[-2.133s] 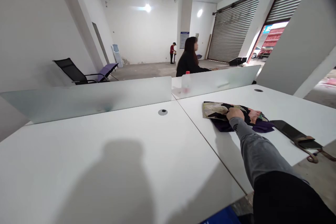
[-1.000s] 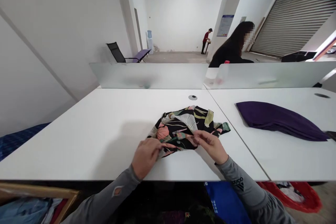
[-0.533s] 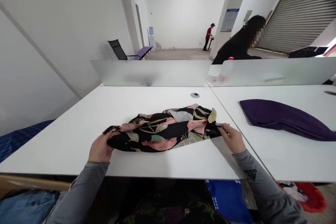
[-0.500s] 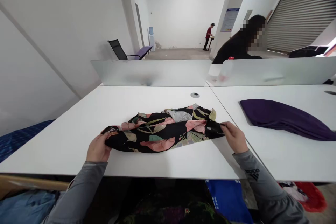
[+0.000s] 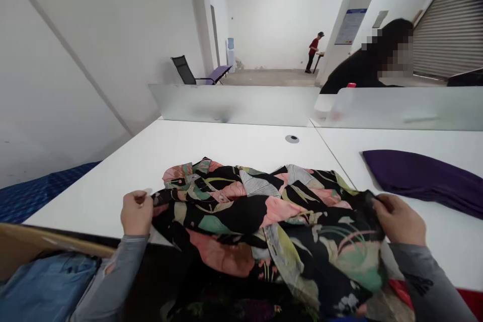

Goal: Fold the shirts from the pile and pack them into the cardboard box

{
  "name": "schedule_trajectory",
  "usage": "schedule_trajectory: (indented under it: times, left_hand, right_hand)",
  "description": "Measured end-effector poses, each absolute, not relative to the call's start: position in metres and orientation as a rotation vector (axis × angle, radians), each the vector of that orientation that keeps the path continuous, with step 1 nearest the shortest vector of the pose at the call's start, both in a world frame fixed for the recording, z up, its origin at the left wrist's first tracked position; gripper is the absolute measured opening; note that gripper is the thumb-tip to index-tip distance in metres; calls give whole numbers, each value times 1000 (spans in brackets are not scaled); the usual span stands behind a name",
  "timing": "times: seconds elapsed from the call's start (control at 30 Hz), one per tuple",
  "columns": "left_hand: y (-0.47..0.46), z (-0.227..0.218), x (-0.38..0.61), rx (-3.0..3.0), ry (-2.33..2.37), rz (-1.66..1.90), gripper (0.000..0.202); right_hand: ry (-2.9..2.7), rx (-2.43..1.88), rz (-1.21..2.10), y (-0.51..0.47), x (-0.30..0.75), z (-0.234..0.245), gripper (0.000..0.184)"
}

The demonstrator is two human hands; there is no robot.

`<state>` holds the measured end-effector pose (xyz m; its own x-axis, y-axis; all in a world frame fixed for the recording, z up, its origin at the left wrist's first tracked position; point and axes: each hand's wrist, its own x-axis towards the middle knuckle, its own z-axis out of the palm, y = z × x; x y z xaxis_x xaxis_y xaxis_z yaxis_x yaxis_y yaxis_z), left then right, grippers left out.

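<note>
A black garment with a pink, green and cream floral print point(image 5: 234, 201) stretches between my two hands. Its far part lies bunched on the white table point(image 5: 94, 181), while the near part hangs over the front edge. My left hand point(image 5: 136, 213) pinches the garment at its left end. At the right end, my right hand point(image 5: 402, 219) grips another bit of the cloth, fingers closed. The garment's exact kind cannot be made out from its folds.
A folded dark purple cloth point(image 5: 426, 176) lies on the table at right. Frosted divider panels point(image 5: 234, 104) line the back edge. Folded blue denim point(image 5: 45, 282) sits in a cardboard box at lower left. A person in black point(image 5: 350, 68) is beyond the divider, another person point(image 5: 313, 53) farther off.
My hands have moved farther apart, the right one rightward and nearer. The floral garment is spread wider, and its near part now drapes over the table edge. The view has turned slightly left.
</note>
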<state>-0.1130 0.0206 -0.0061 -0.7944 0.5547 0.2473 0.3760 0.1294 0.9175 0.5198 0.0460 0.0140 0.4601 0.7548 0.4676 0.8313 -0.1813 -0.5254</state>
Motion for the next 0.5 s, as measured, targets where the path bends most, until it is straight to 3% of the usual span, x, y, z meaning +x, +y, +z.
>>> schedule_trajectory:
  times: [0.1, 0.17, 0.23, 0.3, 0.4, 0.5]
  left_hand:
    - [5, 9, -78, 1667, 2228, 1693, 31]
    - [-2, 18, -45, 2234, 1915, 1373, 31]
    - [-4, 20, -11, 2547, 1640, 952, 51]
    - [-5, 18, 15, 2656, 1508, 762, 61]
    - [-8, 12, 32, 2700, 1481, 755, 27]
    - [-14, 11, 27, 2643, 1514, 775, 25]
  right_hand:
    - [-1568, -1793, -14, 46, 482, 16, 30]
    - [-1797, -1583, 172, 47, 440, 20, 36]
    - [-2091, -1319, 324, 49, 394, 23, 44]
    - [-2339, -1064, 373, 50, 353, 23, 47]
    - [-2468, -849, 396, 52, 314, 22, 26]
    - [-2230, -949, 437, 59, 312, 31, 27]
